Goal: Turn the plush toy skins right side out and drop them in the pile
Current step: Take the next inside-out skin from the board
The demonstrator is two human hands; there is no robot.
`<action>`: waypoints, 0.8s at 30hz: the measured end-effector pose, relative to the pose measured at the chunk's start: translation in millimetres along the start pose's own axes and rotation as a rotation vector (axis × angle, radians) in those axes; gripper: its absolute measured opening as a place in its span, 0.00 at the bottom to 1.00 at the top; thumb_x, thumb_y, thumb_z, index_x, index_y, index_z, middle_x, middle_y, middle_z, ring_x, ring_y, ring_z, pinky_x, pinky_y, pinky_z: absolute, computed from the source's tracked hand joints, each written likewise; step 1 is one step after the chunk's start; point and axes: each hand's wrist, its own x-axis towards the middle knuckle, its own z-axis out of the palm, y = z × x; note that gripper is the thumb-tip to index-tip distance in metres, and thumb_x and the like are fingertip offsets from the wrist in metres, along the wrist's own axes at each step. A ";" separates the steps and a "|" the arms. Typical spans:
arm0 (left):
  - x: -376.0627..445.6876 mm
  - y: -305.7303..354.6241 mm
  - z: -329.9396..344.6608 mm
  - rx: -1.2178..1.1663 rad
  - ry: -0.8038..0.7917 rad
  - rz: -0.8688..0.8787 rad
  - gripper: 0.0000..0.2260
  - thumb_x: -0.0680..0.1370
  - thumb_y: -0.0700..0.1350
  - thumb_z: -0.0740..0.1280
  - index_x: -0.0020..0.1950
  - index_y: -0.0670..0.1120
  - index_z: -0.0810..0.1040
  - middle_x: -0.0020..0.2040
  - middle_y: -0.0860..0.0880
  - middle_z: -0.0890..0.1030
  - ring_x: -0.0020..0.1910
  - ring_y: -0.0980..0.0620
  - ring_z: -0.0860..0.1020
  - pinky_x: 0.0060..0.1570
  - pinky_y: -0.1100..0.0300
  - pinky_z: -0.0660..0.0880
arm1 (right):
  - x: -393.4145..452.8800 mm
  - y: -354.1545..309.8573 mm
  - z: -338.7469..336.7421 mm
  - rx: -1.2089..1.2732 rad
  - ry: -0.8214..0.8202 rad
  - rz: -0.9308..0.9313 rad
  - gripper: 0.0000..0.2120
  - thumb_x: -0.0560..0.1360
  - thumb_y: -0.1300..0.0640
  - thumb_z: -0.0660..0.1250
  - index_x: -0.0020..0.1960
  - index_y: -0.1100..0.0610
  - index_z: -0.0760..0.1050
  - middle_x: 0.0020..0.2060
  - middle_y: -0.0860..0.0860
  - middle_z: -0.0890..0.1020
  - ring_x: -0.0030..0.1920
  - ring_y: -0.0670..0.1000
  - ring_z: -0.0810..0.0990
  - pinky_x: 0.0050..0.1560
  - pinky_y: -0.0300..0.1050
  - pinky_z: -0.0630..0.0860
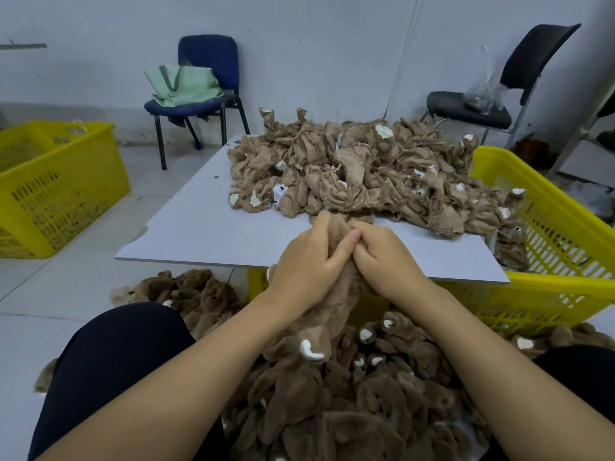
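Left hand: left hand (307,261) at frame centre, fingers curled round the upper end of the plush skin, thumb side touching the other hand.
Right hand: right hand (382,257) just right of it, fingers clenched on the same upper end of the fabric, knuckles toward the board.
Plush skin: brown plush skin (319,327) grasped by both hands at its top; its furry side faces out below the grip, and it hangs down from the hands toward the lower centre, a white-tipped limb at its low end.
Finished pile: pile of furry skins (366,404) across the lower centre and lower right, directly beneath the held skin, between the person's knees.
Inside-out heap: heap of tan inside-out skins (366,168) in the upper centre, just beyond the hands, on the board.
Board: grey board (199,227) lying over a yellow crate (549,227) at right.
Second crate: another yellow crate (50,188) at left on the floor.
Chairs: blue chair (206,78) with a green bag (183,84), upper left; black chair (499,88), upper right.
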 end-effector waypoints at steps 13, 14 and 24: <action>-2.6 6.0 14.8 0.022 0.096 -0.158 0.26 0.76 0.71 0.50 0.47 0.51 0.74 0.29 0.53 0.75 0.30 0.52 0.77 0.28 0.54 0.72 | 3.2 9.2 -3.4 -0.136 0.083 -0.123 0.08 0.75 0.56 0.56 0.38 0.53 0.69 0.32 0.46 0.74 0.35 0.52 0.73 0.35 0.55 0.72; -0.7 4.7 13.7 0.014 0.163 -0.093 0.22 0.78 0.69 0.52 0.49 0.52 0.71 0.28 0.52 0.74 0.28 0.52 0.75 0.26 0.53 0.71 | 4.4 6.6 -3.1 -0.136 0.107 -0.146 0.09 0.75 0.55 0.55 0.36 0.48 0.65 0.31 0.43 0.71 0.33 0.50 0.71 0.32 0.51 0.69; -1.3 -1.0 11.8 -0.070 0.013 -0.125 0.15 0.77 0.70 0.56 0.48 0.61 0.72 0.36 0.57 0.79 0.37 0.60 0.78 0.35 0.59 0.74 | -3.2 21.8 20.0 0.151 0.057 0.104 0.12 0.71 0.56 0.56 0.44 0.54 0.78 0.37 0.47 0.82 0.40 0.48 0.80 0.43 0.52 0.79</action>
